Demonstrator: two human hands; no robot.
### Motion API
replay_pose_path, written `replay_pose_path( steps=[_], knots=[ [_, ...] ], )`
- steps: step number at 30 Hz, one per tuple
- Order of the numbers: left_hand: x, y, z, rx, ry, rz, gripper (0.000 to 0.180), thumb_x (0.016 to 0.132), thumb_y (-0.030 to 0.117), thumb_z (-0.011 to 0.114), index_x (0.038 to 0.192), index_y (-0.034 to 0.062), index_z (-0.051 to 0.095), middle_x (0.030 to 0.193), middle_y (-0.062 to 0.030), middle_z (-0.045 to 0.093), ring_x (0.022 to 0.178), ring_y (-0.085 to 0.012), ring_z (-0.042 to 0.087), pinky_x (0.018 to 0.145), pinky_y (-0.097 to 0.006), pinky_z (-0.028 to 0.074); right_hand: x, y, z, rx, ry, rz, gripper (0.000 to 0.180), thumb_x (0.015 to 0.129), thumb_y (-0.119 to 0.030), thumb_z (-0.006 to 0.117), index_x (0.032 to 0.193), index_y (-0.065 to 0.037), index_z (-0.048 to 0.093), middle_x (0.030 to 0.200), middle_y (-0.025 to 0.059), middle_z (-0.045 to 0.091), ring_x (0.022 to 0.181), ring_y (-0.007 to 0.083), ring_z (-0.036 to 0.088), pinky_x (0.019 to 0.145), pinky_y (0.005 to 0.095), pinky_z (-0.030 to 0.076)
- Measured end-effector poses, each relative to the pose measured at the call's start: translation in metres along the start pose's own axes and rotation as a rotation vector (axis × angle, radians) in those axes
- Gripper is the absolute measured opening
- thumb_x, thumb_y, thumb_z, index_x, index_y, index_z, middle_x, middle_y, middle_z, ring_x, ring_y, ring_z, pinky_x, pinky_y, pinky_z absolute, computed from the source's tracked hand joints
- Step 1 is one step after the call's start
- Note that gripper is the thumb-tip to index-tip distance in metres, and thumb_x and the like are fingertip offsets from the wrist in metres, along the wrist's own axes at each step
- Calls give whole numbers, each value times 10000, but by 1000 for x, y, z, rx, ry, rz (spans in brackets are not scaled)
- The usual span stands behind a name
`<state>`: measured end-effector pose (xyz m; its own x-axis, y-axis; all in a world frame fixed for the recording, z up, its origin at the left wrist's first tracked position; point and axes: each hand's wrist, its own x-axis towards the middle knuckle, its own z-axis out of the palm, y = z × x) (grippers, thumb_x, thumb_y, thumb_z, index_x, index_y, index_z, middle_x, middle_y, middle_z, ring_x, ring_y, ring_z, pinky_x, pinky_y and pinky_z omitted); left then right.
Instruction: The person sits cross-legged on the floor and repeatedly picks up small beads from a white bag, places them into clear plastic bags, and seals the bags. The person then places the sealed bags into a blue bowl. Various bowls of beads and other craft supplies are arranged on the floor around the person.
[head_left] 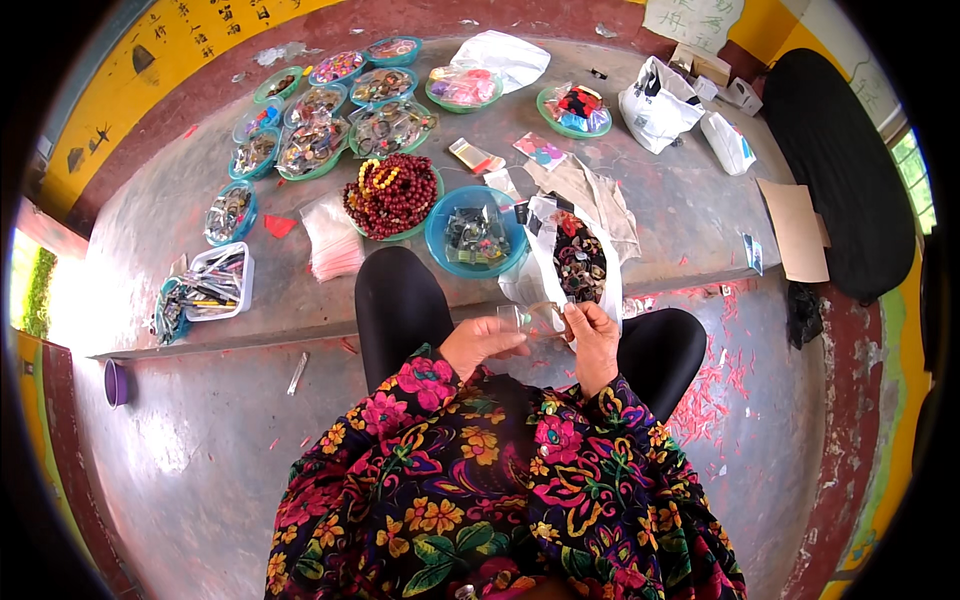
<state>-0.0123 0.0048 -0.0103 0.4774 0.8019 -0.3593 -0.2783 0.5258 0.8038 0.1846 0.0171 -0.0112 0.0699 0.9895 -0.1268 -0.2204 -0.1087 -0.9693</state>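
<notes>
A small clear plastic bag point(541, 319) is stretched between my two hands above my lap. My left hand point(478, 346) has its fingers closed on one end of it. The other end is pinched by the thumb and fingers of my right hand point(596, 343). What the bag holds, if anything, is too small to make out. Just beyond my right hand leans an open white sack point(612, 262) full of small dark and reddish trinkets point(578, 255). To its left stands a blue basin point(437, 232) with packed clear bags point(477, 235) in it.
Bundled red beads point(388, 203) fill a green basin beside a stack of clear bags point(332, 237). Several basins of packets point(312, 143) stand farther left. A white tub of pens point(246, 285) sits near the ledge edge. White bags point(657, 105) and flat cardboard point(792, 232) lie right.
</notes>
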Motion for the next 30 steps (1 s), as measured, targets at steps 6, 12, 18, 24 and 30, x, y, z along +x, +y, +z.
replay_pose_path(
  steps=[6, 12, 18, 24, 30],
  knots=[
    [3, -7, -4, 135, -1, 13, 255, 872, 217, 573, 908, -32, 611, 835, -109, 648, 815, -171, 616, 802, -281, 469, 0, 1, 0, 27, 0, 5, 212, 856, -146, 606, 679, -46, 548, 600, -47, 479, 534, 36, 382, 498, 192, 291],
    [3, -9, -1, 132, -15, 48, 268, 871, 229, 577, 886, -35, 626, 840, -118, 652, 800, -171, 617, 799, -289, 469, -3, -2, 0, 58, 47, -29, 207, 856, -153, 596, 699, -21, 565, 604, -8, 489, 569, 74, 404, 556, 221, 327],
    [2, -2, 0, 92, -4, 67, 270, 882, 245, 563, 916, -14, 631, 891, -105, 651, 849, -153, 600, 795, -277, 452, -1, -9, -2, 72, -18, -71, 186, 857, -155, 603, 719, -31, 581, 634, -39, 505, 572, 45, 394, 532, 203, 314],
    [12, -16, -5, 185, 150, 233, 308, 918, 264, 511, 952, -21, 621, 838, -8, 621, 765, -52, 529, 700, -214, 423, -5, -5, -1, -2, -74, -28, 193, 858, -143, 601, 717, -13, 569, 641, -29, 512, 587, 48, 407, 551, 203, 325],
    [14, -19, -4, 388, 256, 322, 378, 910, 317, 516, 928, -47, 618, 690, 40, 551, 630, -26, 437, 592, -191, 392, -4, -3, 0, 42, -25, -46, 192, 849, -149, 605, 720, -7, 586, 636, 0, 539, 587, 71, 450, 568, 213, 355]
  ],
)
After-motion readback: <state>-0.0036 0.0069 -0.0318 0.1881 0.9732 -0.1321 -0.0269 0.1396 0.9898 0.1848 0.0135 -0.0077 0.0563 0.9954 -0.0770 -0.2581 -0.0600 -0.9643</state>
